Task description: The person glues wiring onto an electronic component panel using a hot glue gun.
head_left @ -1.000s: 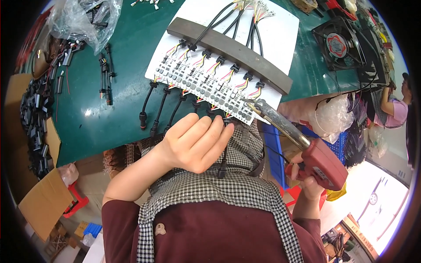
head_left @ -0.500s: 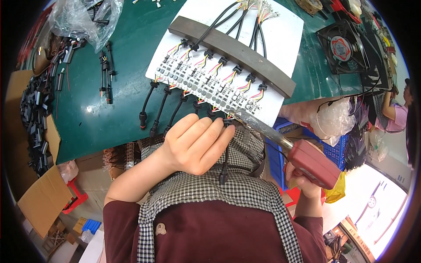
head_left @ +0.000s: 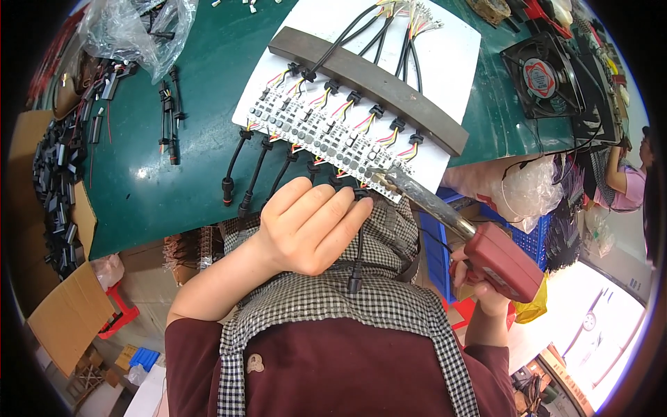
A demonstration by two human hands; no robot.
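Observation:
My left hand [head_left: 302, 226] pinches a short black cable [head_left: 359, 250] near the board's lower edge; its plug end hangs over my checked apron. In my right hand [head_left: 479, 281] is a soldering gun [head_left: 504, 260] with a red handle and a long metal barrel. The barrel's tip rests at or just over the right end of a white circuit board panel [head_left: 326, 139] crowded with small components. Coloured wires of several black cables [head_left: 253, 170] meet the panel along both long edges. My left fingertips hide part of the gripped cable's wires.
A dark metal bar [head_left: 368, 87] lies across the cables on a white sheet [head_left: 458, 62]. On the green table [head_left: 201, 187] are loose cables [head_left: 167, 121] and a clear plastic bag [head_left: 135, 35]. A black fan [head_left: 542, 75] stands right; a cardboard box [head_left: 83, 222] of black parts is left.
The soldering gun has shifted slightly right and down, its tip now at a different spot near the panel's right end. My left hand has barely moved.

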